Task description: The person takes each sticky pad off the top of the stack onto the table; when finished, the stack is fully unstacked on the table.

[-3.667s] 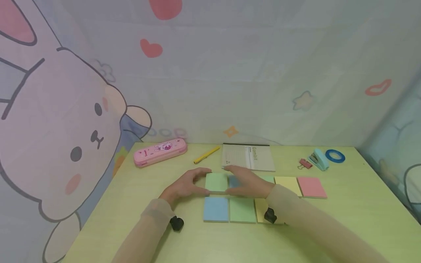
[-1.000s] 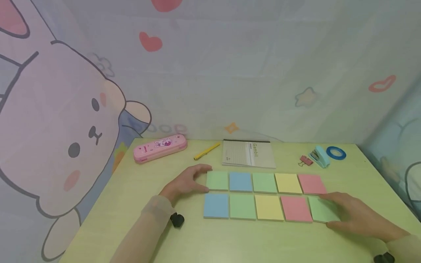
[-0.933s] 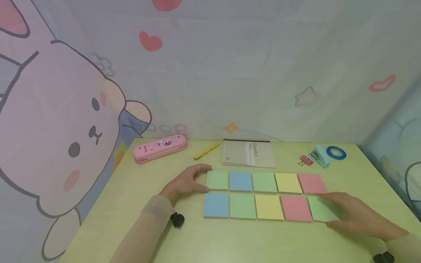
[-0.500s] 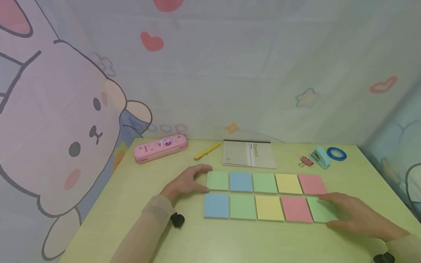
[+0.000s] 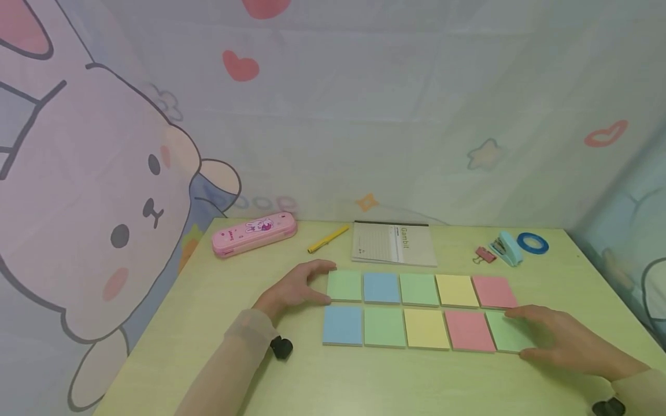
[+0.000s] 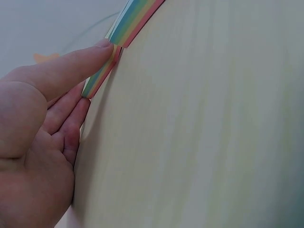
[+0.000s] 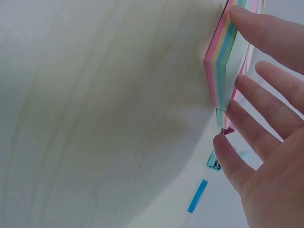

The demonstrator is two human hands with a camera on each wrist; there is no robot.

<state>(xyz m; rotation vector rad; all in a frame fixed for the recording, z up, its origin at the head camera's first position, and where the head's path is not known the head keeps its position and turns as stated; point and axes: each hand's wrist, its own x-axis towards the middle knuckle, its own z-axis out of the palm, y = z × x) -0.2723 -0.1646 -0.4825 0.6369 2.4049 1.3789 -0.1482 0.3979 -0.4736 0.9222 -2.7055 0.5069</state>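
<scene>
Ten sticky note pads lie in two rows on the table. My left hand (image 5: 296, 292) holds the leftmost back-row green sticky note pad (image 5: 344, 286) by its left corners, thumb at the front and forefinger at the back. In the left wrist view, the thumb touches a layered rainbow edge. My right hand (image 5: 569, 341) spans the green sticky note pad (image 5: 509, 331) ending the front row, thumb at its front edge, fingers at the back. A pink pad (image 5: 469, 330) lies beside it. In the right wrist view, that pad's side (image 7: 221, 71) shows coloured layers.
Behind the rows lie a pink pencil case (image 5: 254, 234), a yellow pen (image 5: 328, 239) and a notebook (image 5: 393, 244). At the back right are a red binder clip (image 5: 484, 255), a mint stapler (image 5: 506, 249) and a blue tape roll (image 5: 533, 243).
Since the earliest frame, my right hand has moved from the back-left pads to the front row's right end, uncovering the pads. Over the last second both hands have stayed almost still.
</scene>
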